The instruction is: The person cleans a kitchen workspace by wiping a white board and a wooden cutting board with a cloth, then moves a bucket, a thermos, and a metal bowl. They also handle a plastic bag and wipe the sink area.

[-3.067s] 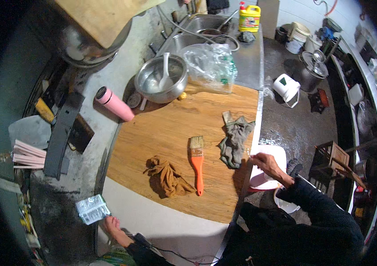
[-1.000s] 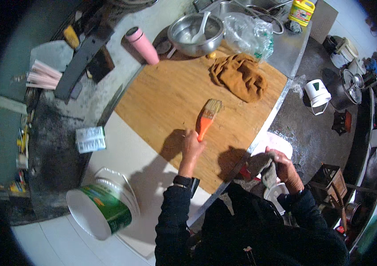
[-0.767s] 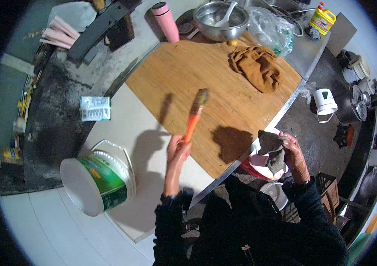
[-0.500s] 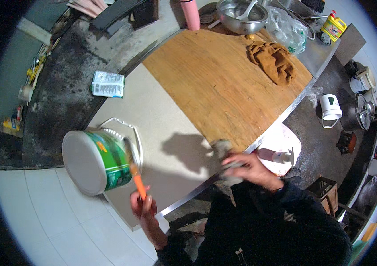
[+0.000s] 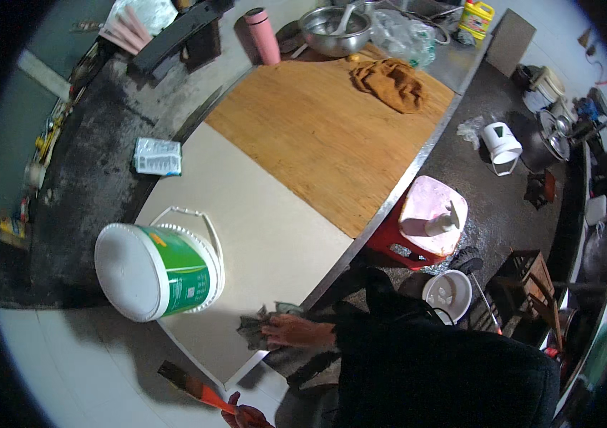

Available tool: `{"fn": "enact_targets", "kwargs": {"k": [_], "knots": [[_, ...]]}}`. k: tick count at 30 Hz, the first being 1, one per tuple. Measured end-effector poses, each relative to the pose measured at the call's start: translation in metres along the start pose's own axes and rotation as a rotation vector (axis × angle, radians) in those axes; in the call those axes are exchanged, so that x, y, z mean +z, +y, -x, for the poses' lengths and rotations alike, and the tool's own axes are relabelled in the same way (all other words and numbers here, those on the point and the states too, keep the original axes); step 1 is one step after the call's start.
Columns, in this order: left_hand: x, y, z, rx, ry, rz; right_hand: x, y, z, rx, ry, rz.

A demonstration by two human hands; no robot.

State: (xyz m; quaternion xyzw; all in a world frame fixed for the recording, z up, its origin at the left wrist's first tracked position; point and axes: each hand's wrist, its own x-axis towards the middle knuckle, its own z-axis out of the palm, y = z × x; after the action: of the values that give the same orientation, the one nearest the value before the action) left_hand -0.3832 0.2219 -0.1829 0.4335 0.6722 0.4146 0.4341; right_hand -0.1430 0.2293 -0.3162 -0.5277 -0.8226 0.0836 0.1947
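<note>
My left hand (image 5: 248,416) is closed round the orange handle of a flat tool with a dark brown head (image 5: 178,378); whether that head is blade or bristles I cannot tell. It is held off the counter's near left corner, over the white tiles. My right hand (image 5: 296,333) presses a crumpled grey-green rag (image 5: 255,327) onto the pale counter (image 5: 246,207) at its near edge. Left of the rag, a white and green plastic bucket (image 5: 188,278) lies on its side, its wire-like white handle (image 5: 210,228) resting on the counter.
A wooden board (image 5: 317,135) covers the farther counter, bearing a brown cloth (image 5: 392,85). Behind are a pink bottle (image 5: 264,39), a steel bowl (image 5: 335,36) and plastic bags (image 5: 403,39). A white packet (image 5: 158,157) lies left. Right, a red stool (image 5: 400,239) holds a pump bottle (image 5: 440,225).
My right hand has moved the rag leftward and nearer, from the board's edge to the counter's near corner. My left hand has lowered the orange-handled tool away from the bucket.
</note>
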Motion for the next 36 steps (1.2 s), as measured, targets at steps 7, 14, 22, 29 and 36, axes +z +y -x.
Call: {"fn": "enact_targets", "kwargs": {"k": [7,14,22,29,36], "knots": [[0.068,0.053,-0.008,0.129,-0.263,-0.026,-0.085,0.148,0.121,0.578,0.242,0.286],[0.141,0.062,0.017,0.228,-0.473,-0.054,-0.155,0.297,0.250,1.007,0.214,0.386],[0.201,0.087,0.061,-0.016,-0.384,0.158,-0.270,0.333,0.284,0.976,1.033,0.186],[0.220,0.077,0.053,-0.084,-0.458,0.321,-0.141,0.220,0.102,0.330,0.302,-0.286],[0.217,0.065,0.071,-0.186,-0.096,0.345,-0.064,0.197,0.006,-0.228,0.204,-0.058]]}}
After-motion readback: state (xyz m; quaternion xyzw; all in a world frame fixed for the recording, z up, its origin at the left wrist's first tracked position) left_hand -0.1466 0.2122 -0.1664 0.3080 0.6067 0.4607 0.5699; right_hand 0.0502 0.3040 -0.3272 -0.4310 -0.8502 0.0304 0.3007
